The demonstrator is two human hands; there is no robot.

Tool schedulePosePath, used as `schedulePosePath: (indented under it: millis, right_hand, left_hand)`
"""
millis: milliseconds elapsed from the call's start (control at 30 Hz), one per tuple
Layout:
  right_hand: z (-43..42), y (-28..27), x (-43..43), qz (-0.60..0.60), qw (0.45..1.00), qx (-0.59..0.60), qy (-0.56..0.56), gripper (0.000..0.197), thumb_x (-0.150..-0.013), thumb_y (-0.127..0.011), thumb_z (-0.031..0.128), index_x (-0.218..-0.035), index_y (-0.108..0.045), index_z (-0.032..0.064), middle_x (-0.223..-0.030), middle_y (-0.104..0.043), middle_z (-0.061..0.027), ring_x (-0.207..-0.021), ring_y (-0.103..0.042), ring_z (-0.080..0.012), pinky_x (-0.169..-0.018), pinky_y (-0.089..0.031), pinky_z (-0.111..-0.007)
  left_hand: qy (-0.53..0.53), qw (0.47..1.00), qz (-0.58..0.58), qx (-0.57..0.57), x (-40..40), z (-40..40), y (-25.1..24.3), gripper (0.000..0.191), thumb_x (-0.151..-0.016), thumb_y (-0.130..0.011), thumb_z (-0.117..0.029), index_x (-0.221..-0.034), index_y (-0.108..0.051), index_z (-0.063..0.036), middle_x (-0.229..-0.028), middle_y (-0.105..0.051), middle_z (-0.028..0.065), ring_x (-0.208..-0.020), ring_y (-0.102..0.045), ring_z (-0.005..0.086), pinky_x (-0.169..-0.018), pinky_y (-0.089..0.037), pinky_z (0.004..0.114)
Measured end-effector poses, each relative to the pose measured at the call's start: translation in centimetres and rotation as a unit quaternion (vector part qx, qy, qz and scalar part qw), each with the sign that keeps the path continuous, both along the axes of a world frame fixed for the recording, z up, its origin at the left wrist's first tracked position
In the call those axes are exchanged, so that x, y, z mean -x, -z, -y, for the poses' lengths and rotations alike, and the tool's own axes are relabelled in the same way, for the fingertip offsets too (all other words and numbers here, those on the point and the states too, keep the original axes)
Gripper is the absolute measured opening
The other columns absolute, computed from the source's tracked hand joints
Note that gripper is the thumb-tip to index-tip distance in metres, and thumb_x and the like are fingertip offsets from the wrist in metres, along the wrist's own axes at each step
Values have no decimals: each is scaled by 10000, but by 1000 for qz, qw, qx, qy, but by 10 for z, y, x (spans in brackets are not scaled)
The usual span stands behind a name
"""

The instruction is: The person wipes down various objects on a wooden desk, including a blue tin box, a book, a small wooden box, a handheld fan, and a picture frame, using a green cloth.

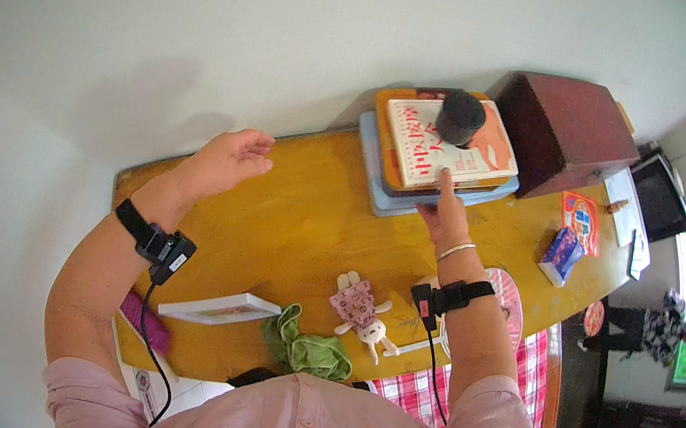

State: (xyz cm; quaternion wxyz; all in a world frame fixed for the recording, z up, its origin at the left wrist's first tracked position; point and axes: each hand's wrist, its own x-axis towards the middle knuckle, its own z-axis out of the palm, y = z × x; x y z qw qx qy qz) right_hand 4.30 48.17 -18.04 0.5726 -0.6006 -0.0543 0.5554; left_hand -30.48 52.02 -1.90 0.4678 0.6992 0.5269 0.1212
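My left hand [233,158] hovers over the left part of the wooden table, holding nothing, its fingers slightly apart. At the front edge of a stack is my right hand [447,214]. Its thumb overlaps the cover of a white and orange book [415,148]; whether the fingers grip the stack is unclear. Below the book lie an orange-brown flat item [383,106] and a light-blue flat case [370,167]. A black cylindrical object [461,118] stands on top of the book.
The wooden table [314,223] runs along a white wall. Right of the stack stands a dark red wooden box [575,130]. Nearer are a blue tissue pack [562,256], a plush toy [358,305], a green cloth [313,348], a white frame [221,309] and a pink fan [508,303].
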Motion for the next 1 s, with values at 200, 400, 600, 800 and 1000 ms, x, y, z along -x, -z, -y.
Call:
schedulePosePath:
  millis: [200, 400, 600, 800, 1000]
  right_hand:
    - [-13, -8, 2, 4, 997, -54, -55, 554, -817, -591, 496, -1236, -445, 166, -1199, -478, -36, -1016, -449, -233, -751, -416, -439]
    - [-9, -1, -16, 7, 997, -41, -57, 585, -824, -573, 511, -1230, -432, 114, -1047, -449, -96, -806, -458, -263, -768, -425, -472]
    - [45, -46, -10, 128, 979, -121, -104, 558, -869, -540, 406, -1269, -361, 62, -1113, -414, -140, -961, -479, -284, -822, -432, -430]
    - [117, -60, -24, 166, 972, -128, -109, 443, -871, -580, 294, -1203, -469, 22, -1036, -543, -92, -933, -563, -215, -760, -477, -331]
    - [191, -82, 30, 328, 927, -96, -153, 433, -871, -581, 225, -1236, -471, 20, -1026, -578, -62, -879, -575, -149, -721, -476, -268]
  left_hand:
    - [-60, 997, 42, -37, 59, 71, -15, 373, -860, -569, -114, -1202, -489, 11, -1178, -549, 112, -1076, -529, 187, -932, -411, 301]
    - [-180, 979, 56, -76, 99, 136, -30, 338, -852, -580, -89, -1170, -520, 9, -1139, -577, 116, -1056, -547, 179, -910, -433, 293]
    - [-245, 957, 106, -117, 164, 189, -17, 322, -854, -559, -74, -1171, -535, -23, -1112, -582, 66, -1040, -533, 150, -905, -419, 277]
    - [-293, 948, 108, -64, 214, 238, 28, 264, -843, -585, -100, -1096, -571, -27, -994, -587, 29, -919, -537, 119, -813, -437, 261]
    - [-270, 960, -72, -31, 248, 309, 114, 342, -797, -627, -216, -1048, -570, 9, -926, -629, 145, -851, -614, 227, -744, -480, 318]
